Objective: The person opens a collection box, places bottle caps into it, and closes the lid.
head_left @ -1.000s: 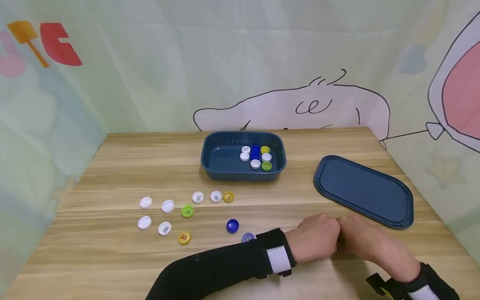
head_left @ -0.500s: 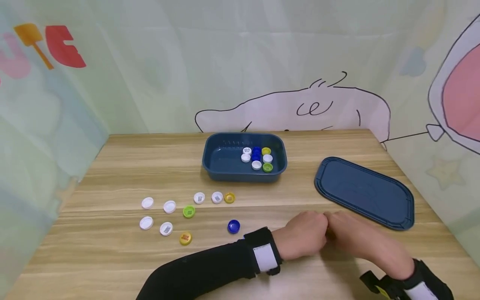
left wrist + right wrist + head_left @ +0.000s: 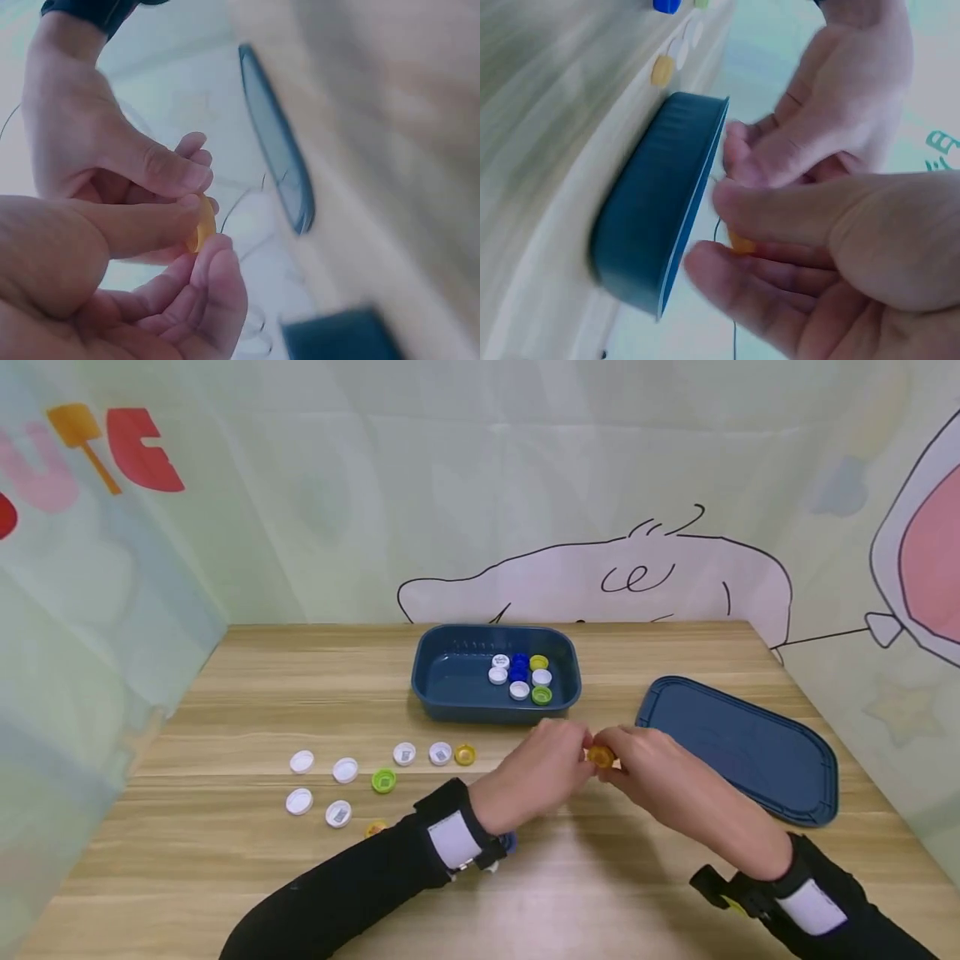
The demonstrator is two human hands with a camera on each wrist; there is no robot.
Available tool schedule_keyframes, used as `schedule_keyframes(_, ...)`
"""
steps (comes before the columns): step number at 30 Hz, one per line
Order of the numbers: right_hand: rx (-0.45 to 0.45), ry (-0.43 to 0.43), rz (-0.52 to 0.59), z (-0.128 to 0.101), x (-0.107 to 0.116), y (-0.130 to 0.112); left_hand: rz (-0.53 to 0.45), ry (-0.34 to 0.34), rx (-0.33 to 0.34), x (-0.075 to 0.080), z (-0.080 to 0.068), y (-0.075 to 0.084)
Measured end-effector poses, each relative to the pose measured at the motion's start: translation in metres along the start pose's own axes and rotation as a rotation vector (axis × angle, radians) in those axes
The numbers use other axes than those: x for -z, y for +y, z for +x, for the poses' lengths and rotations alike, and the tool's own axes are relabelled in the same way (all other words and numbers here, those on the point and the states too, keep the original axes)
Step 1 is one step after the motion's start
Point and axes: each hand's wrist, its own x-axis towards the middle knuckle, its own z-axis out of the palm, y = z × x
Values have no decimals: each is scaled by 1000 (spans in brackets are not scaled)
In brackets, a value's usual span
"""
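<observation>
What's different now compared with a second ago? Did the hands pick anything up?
Both hands have lifted off the table's near edge and moved toward the blue tray. The left hand and the right hand now pinch a yellow cap between their fingertips; earlier they rested together low on the wood with no cap showing. The caps in the tray, the loose caps on the table and the lid stayed put.

Wooden table (image 3: 225, 693) before cartoon-printed green curtain (image 3: 337, 510)
</observation>
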Motion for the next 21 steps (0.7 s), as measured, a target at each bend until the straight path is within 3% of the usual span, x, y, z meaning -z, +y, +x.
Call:
schedule_keyframes(5,54,121,24,26,6,-12,-13,109,29,35,-4,-7)
schedule_keyframes(10,78,160,63,60,5,-17,17,190,51,63,-1,-22)
schedule_keyframes(15,104,155,43,93,-2,-20,25,214,106,81,5,-41)
schedule_keyframes(21,125,133,16,126,-19,-14,83,206,189,90,19,-65)
